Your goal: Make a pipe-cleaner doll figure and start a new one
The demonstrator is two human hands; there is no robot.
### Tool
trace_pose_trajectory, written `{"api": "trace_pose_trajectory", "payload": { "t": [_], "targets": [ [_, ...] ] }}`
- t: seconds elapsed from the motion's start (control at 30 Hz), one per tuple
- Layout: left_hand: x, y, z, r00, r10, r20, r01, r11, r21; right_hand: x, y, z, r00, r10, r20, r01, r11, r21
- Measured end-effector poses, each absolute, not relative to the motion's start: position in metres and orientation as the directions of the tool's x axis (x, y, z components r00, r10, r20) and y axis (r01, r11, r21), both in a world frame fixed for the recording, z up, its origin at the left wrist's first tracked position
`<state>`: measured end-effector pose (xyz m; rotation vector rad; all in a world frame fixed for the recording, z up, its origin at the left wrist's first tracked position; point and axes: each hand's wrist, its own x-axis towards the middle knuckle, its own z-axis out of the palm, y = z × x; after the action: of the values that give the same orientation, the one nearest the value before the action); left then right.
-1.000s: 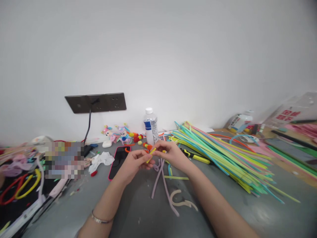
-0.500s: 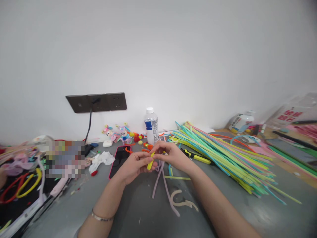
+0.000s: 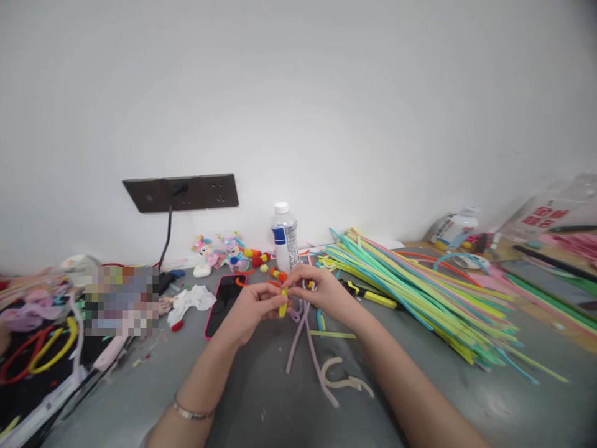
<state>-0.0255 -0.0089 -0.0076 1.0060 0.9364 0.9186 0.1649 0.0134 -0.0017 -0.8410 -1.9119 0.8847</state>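
My left hand [image 3: 252,310] and my right hand [image 3: 321,291] meet over the grey table [image 3: 261,398], fingers pinched together on a short yellow pipe cleaner [image 3: 282,307] that hangs down between them. A thin bracelet circles my left wrist. Just below the hands lie two long lilac pipe cleaners [image 3: 305,348], crossed, and a cream curved piece [image 3: 342,376]. A short yellow-green piece [image 3: 332,335] lies flat beside my right wrist.
A big fan of coloured pipe cleaners [image 3: 420,292] covers the right side. A water bottle [image 3: 285,238], a pink-cased phone [image 3: 224,295], a crumpled tissue [image 3: 190,301] and small toy figures [image 3: 219,252] sit behind the hands. Hoops and clutter fill the left edge; a wall socket strip [image 3: 181,191] hangs above.
The yellow pipe cleaner has turned from slanting up-right to hanging almost straight down, and both hands' fingertips have drawn closer around its top.
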Motion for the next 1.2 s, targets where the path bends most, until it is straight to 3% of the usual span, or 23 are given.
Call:
{"api": "trace_pose_trajectory", "payload": {
  "t": [0.27,0.53,0.73,0.93,1.2],
  "targets": [
    [-0.022,-0.009,-0.012,0.251,0.967,-0.054,-0.082,0.076,0.994,0.162,0.013,-0.006,-0.386,0.809,0.443,0.289,0.562,-0.775],
    [-0.015,-0.009,-0.02,0.11,0.993,-0.035,-0.117,0.048,0.992,0.152,0.011,-0.009,-0.352,0.701,0.62,0.516,0.698,-0.496],
    [-0.015,-0.008,-0.024,0.083,0.997,-0.001,-0.114,0.011,0.993,0.149,0.01,-0.012,-0.351,0.677,0.647,0.54,0.711,-0.451],
    [-0.014,-0.01,-0.016,0.029,0.999,0.024,-0.131,-0.02,0.991,0.143,0.004,-0.011,-0.267,0.614,0.743,0.679,0.667,-0.306],
    [-0.01,-0.012,-0.018,0.025,0.998,0.059,-0.118,-0.056,0.991,0.143,0.007,-0.017,-0.263,0.655,0.708,0.623,0.676,-0.394]
  ]
}}
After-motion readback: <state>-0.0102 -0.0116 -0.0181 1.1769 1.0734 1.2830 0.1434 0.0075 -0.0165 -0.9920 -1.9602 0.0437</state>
